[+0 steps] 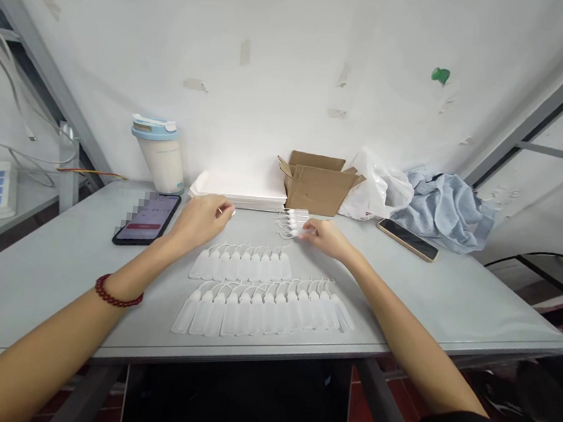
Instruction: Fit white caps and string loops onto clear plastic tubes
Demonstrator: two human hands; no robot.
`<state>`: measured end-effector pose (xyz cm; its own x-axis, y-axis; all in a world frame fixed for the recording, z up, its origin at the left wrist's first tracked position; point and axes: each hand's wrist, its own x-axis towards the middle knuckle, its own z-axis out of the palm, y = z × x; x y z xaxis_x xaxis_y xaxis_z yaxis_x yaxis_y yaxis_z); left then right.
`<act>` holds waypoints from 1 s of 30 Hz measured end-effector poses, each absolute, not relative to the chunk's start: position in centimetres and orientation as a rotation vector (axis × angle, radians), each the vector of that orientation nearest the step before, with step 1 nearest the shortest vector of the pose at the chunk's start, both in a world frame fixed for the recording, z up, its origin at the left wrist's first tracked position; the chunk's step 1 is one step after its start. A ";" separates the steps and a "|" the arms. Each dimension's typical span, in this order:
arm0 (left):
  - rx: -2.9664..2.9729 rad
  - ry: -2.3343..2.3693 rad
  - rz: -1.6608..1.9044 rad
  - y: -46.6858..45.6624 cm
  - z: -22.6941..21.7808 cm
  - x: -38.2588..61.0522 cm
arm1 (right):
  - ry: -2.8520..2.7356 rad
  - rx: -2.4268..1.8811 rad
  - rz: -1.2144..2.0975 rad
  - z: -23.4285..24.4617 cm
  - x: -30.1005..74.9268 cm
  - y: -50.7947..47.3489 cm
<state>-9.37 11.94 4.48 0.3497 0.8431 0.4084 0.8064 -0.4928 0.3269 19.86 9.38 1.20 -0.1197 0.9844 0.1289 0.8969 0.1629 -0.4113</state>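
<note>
My left hand (204, 220) is over the left part of the table with thumb and fingers pinched together; a tiny white bit shows at the fingertips, too small to name. My right hand (329, 237) is curled at the right end of a small group of translucent white plastic pieces (297, 218), its fingertips closed on one of them. Thin white tails stick out leftward from that group. Nearer to me lie two rows of similar flat pieces: a shorter row (240, 266) and a longer front row (261, 313), each piece with a white neck and a thin curved tail.
Along the wall stand a blue-lidded cup (160, 158), a white paper stack (241, 190), an open cardboard box (316, 189), a white plastic bag (377, 191) and a light blue cloth (447, 208). One phone (148, 220) lies left, another phone (406, 239) right.
</note>
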 end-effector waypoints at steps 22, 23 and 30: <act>2.491 1.869 -0.356 13.1 5.4 -13.8 | -1.964 -1.720 0.126 0.9 19.9 9.6; 2.502 1.873 -0.375 12.8 5.3 -13.5 | -1.964 -1.712 0.146 1.1 19.6 9.3; 2.582 1.862 -0.338 12.3 4.5 -12.0 | -2.095 -1.498 0.695 3.0 17.3 6.5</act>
<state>-11.96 12.29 4.51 0.3017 0.9437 -0.1356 0.9312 -0.3222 -0.1707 17.32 6.50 3.02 -0.2938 0.9523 0.0822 0.7142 0.2759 -0.6433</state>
